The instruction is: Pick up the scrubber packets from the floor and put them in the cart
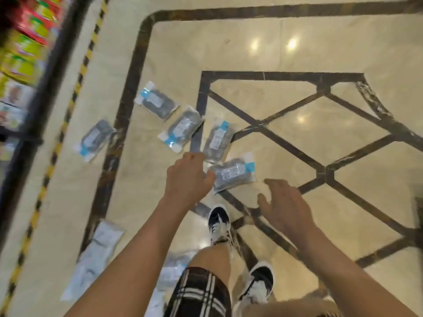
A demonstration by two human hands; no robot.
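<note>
Glossy cream marble floor with dark inlaid bands is seen from above, a blurred shelf of bright goods at the left. Grey scrubber packets in clear plastic with blue tabs are scattered across it; no cart is seen. The nearest packet, long axis running left-right, lies between both hands. The left hand, loosely curled and empty, touches its left end and is nearer; the right hand is spread open, empty, just beside it.

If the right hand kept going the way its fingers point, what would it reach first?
Most likely the nearest scrubber packet, lying just ahead and slightly left of the open right hand. Depth is unclear; it might meet bare floor first.
</note>
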